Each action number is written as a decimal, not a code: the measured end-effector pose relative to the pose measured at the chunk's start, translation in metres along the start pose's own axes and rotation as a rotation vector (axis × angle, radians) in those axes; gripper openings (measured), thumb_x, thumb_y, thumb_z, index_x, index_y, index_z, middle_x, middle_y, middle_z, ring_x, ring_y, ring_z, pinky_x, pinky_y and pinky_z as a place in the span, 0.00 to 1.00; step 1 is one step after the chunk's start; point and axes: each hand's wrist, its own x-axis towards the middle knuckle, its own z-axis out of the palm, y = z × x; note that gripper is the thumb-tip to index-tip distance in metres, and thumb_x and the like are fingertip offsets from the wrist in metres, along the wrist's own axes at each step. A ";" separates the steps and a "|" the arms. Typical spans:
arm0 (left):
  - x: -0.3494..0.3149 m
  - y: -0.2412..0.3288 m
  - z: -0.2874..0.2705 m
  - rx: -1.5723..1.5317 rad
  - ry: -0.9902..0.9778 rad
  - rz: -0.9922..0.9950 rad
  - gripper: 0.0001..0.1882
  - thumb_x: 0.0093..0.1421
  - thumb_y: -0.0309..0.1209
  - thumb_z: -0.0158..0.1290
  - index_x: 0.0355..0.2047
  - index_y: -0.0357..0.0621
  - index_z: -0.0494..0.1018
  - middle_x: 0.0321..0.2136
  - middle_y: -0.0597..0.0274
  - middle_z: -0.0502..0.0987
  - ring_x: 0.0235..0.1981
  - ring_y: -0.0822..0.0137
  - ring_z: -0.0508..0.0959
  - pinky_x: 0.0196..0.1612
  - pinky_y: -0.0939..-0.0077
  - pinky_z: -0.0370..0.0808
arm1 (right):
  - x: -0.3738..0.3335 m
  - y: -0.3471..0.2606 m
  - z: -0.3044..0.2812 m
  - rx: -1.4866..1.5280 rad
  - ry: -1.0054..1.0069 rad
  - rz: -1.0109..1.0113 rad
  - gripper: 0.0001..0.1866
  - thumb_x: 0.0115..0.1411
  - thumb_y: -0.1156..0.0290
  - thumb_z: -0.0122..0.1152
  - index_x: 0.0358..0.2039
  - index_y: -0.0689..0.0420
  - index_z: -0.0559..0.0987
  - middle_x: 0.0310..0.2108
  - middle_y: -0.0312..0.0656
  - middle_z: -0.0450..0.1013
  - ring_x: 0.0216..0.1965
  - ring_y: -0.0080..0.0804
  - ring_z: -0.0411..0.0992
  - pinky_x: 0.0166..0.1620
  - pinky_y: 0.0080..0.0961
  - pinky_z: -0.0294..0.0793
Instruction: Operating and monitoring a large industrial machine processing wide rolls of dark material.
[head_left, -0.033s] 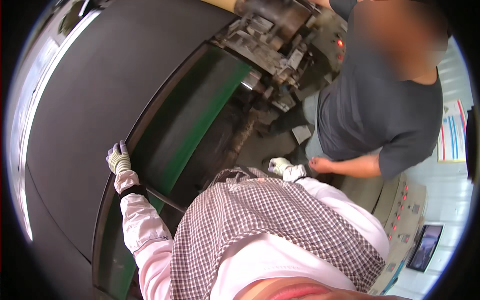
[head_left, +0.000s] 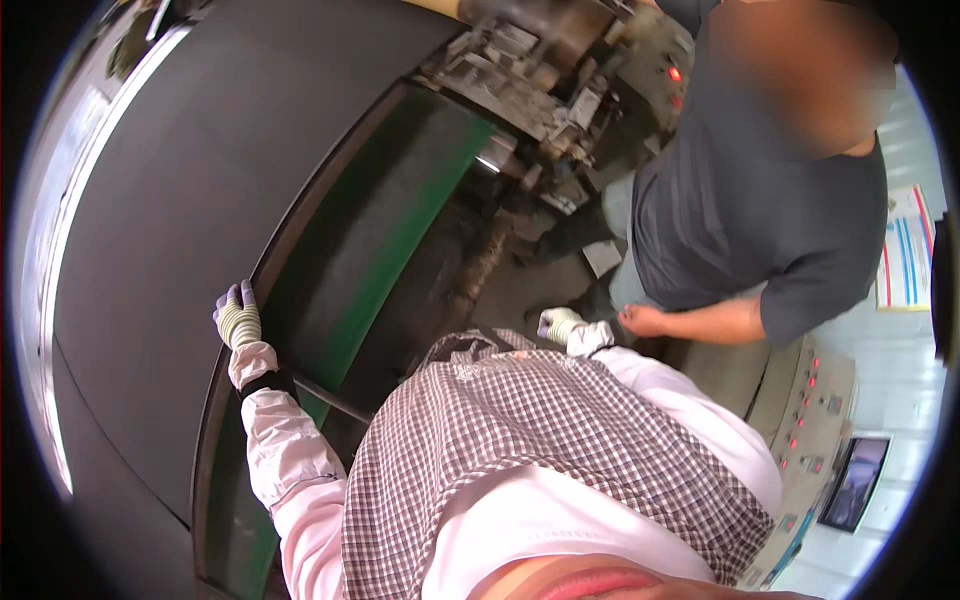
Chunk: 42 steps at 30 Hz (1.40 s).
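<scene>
My left hand [head_left: 238,318], in a striped knit glove with purple fingertips, rests on the dark rim [head_left: 262,265] between a wide dark sheet surface [head_left: 170,210] and a green belt-like band [head_left: 385,225]. Its fingers lie stretched out and hold nothing. Off to the right, my right hand [head_left: 560,325], in a like glove, hangs with its fingers curled in. Nothing shows in it. It is close to the bare hand [head_left: 642,320] of a person in a dark shirt, with a small gap between them.
The person [head_left: 750,210] stands at the right. Worn metal machinery [head_left: 520,90] fills the far side, beside a box with red lights [head_left: 675,75]. A control panel [head_left: 805,430] with several red lights and a screen [head_left: 855,483] are at the lower right. A pale block [head_left: 602,258] lies on the floor.
The view has shifted very slightly. My hands keep their places, and the other person's hand and arm are a little higher in the picture.
</scene>
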 end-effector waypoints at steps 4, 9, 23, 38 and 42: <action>0.010 -0.036 0.014 -0.238 0.109 0.125 0.23 0.61 0.48 0.47 0.47 0.45 0.73 0.45 0.50 0.74 0.48 0.50 0.72 0.52 0.60 0.68 | -0.014 0.019 0.007 0.039 0.026 0.119 0.11 0.46 0.60 0.64 0.29 0.50 0.78 0.28 0.42 0.76 0.32 0.37 0.75 0.36 0.32 0.72; -0.014 -0.140 0.002 0.107 -0.035 -0.422 0.38 0.57 0.63 0.39 0.60 0.52 0.60 0.59 0.46 0.60 0.59 0.49 0.61 0.60 0.57 0.59 | -0.023 0.034 0.009 -0.040 -0.054 0.250 0.13 0.47 0.58 0.63 0.34 0.46 0.79 0.37 0.40 0.76 0.42 0.39 0.73 0.46 0.34 0.71; 0.006 -0.092 0.009 -0.026 0.020 -0.019 0.27 0.60 0.52 0.45 0.54 0.51 0.67 0.52 0.53 0.69 0.53 0.52 0.68 0.56 0.62 0.65 | -0.004 0.011 -0.005 -0.136 -0.045 0.154 0.11 0.48 0.60 0.63 0.33 0.48 0.79 0.33 0.41 0.77 0.38 0.41 0.75 0.43 0.33 0.72; -0.004 -0.064 0.027 -0.289 0.044 0.125 0.23 0.61 0.45 0.47 0.51 0.43 0.70 0.51 0.49 0.69 0.51 0.49 0.69 0.55 0.61 0.65 | -0.002 0.017 0.001 -0.107 0.001 0.152 0.11 0.47 0.59 0.64 0.31 0.45 0.80 0.30 0.39 0.77 0.36 0.39 0.76 0.41 0.34 0.73; -0.008 -0.101 0.016 -0.073 0.296 0.126 0.25 0.60 0.45 0.50 0.53 0.46 0.67 0.52 0.47 0.68 0.53 0.49 0.68 0.55 0.58 0.66 | 0.002 0.010 0.002 -0.163 0.007 0.083 0.11 0.46 0.59 0.64 0.32 0.44 0.80 0.33 0.38 0.77 0.39 0.39 0.75 0.42 0.34 0.73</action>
